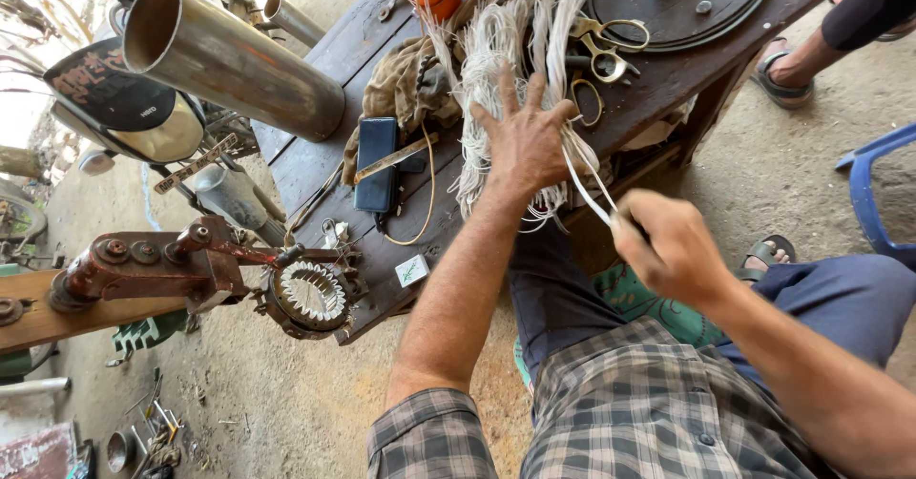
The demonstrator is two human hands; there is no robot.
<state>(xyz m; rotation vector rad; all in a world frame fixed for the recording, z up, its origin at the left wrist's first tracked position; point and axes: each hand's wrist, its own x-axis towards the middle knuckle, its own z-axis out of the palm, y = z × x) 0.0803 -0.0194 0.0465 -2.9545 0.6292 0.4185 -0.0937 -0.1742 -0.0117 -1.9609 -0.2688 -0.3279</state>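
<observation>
A dark wooden tabletop (pixel 324 159) stands on a sandy dirt floor (pixel 286 403) in bright daylight; a blue plastic chair (pixel 873 193) sits at the right.

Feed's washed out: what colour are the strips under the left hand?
White strips, seen in the head view.

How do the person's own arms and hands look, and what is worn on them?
Both forearms are bare. The left hand and the right hand wear no gloves, and no ring or watch can be seen. Short sleeves of a grey and white checked shirt end near the elbows.
</observation>
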